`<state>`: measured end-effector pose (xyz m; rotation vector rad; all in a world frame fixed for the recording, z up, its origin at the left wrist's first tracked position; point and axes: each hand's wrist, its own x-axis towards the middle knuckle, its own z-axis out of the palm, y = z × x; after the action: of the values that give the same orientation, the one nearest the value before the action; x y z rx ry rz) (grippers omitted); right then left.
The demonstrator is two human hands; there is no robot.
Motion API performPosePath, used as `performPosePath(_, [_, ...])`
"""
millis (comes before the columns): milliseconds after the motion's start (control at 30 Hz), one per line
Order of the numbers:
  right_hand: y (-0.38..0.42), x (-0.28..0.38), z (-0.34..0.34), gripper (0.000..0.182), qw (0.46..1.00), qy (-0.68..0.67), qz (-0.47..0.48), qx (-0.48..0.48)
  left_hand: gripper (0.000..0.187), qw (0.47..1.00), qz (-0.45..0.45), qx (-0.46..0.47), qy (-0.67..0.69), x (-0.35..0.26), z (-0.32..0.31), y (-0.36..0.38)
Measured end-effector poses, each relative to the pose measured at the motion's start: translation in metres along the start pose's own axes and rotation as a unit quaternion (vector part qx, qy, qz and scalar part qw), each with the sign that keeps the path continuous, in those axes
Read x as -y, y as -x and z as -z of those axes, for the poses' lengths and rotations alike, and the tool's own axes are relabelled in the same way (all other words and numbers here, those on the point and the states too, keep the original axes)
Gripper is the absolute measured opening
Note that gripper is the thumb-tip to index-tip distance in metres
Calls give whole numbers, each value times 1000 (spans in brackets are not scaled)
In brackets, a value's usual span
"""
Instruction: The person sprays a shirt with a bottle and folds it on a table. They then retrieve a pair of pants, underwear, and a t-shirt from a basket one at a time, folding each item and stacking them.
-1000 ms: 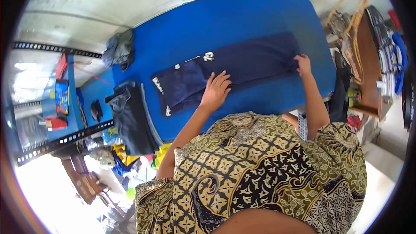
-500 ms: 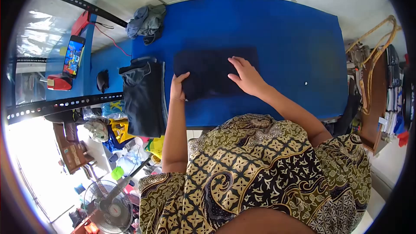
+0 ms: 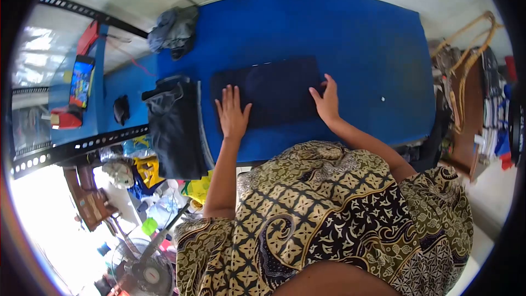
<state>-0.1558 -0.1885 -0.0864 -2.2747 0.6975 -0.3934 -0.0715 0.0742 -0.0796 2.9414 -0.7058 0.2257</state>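
A dark navy folded cloth (image 3: 276,90) lies flat as a rectangle on the blue table (image 3: 361,38). My left hand (image 3: 234,114) rests palm down on its left part, fingers stretched out. At the cloth's right edge is my right hand (image 3: 327,101), thumb and fingers apart, the thumb close to or touching that edge. Neither hand grips anything. To the left, a stack of dark folded garments (image 3: 174,131) sits at the table's edge.
A crumpled grey-blue garment (image 3: 174,28) lies at the table's back left corner. On a side shelf at left are a phone (image 3: 82,82) and a red object (image 3: 67,118). A fan (image 3: 145,271) stands low left. Hangers (image 3: 463,71) hang at right.
My left hand has gone from holding the cloth's left edge to lying flat on top. The right hand has moved off the surface to the right edge. The view has shifted slightly.
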Motion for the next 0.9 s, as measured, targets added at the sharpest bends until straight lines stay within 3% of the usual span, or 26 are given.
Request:
performPosePath(33, [-1,0,0,58,989,-92,-106,50,58,998,3,-56,23,-5,2,1])
performPosePath(67, [-4,-14,-16,44,988,-142,-57,-11,55,998,-18,-60,32,-7,7,2])
performPosePath(133, [-24,-6,-9,28,889,-402,-168,143,46,994,-48,-33,89,-23,23,-5])
performPosePath(167, [-31,18,9,25,887,-409,-152,151,46,993,-67,-30,98,-34,24,-11])
performPosePath(233, [-46,72,55,23,909,-381,-67,156,47,923,4,14,384,-60,24,-33])
performPosePath(267, [-51,94,72,23,926,-344,0,156,43,903,29,26,427,-72,32,-47])
performPosePath(333, [-55,135,102,24,954,-231,142,129,47,720,156,112,667,-100,62,-74])
performPosePath(367, [-54,153,118,23,954,-206,166,141,41,665,135,81,730,-111,66,-83])
performPosePath(433, [-48,170,126,23,945,-187,224,150,39,495,142,137,846,-119,76,-99])
performPosePath(467, [-45,175,127,24,947,-132,258,137,38,460,154,126,865,-128,91,-101])
performPosePath(500, [-37,181,128,23,953,-123,232,151,36,451,198,102,864,-130,86,-103])
performPosePath(533, [-29,185,128,22,955,-109,208,180,34,397,122,114,903,-120,61,-104])
performPosePath(567, [-23,179,114,18,953,-109,244,142,34,387,99,135,907,-114,53,-97])
performPosePath(600, [-13,182,114,17,954,-95,212,188,33,233,59,180,954,-93,14,-95])
performPosePath(633, [-5,170,90,22,953,-82,235,174,31,251,109,168,947,-70,-60,-92])
performPosePath(667, [4,163,78,24,943,-88,238,213,32,218,-69,142,963,-63,-36,-66])
performPosePath(700, [13,154,67,26,917,-97,248,297,32,300,-16,114,947,-33,-70,-37])
performPosePath(733, [20,135,59,29,881,-132,313,330,37,441,349,41,825,-47,-27,-32])
performPosePath(800, [31,92,56,29,902,-107,291,300,48,439,335,52,832,-22,-43,-7])
performPosePath(833, [27,69,62,26,929,-99,223,277,59,340,379,62,859,-20,-33,6])
performPosePath(867, [16,31,53,24,956,-63,218,186,70,237,417,71,875,-17,-25,17])
performPosePath(900, [-5,3,65,24,971,-19,146,187,81,338,405,103,843,-17,-23,22])
